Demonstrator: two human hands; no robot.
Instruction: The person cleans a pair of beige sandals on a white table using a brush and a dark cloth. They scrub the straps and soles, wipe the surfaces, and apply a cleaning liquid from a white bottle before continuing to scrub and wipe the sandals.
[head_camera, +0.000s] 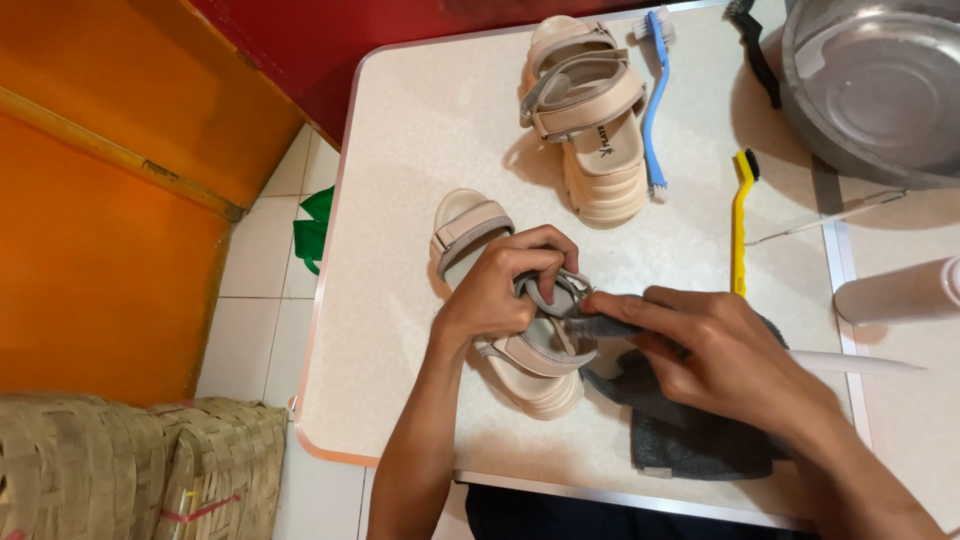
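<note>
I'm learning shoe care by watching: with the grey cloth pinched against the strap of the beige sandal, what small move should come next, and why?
Probably draw the dark grey cloth along the grey strap of the beige chunky-soled sandal. The right hand presses the cloth's corner there, while the left hand holds the strap up and steady.

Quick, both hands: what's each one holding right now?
Left hand: closed on the strap of the sandal.
Right hand: closed, pinching the grey cloth against that strap.
</note>
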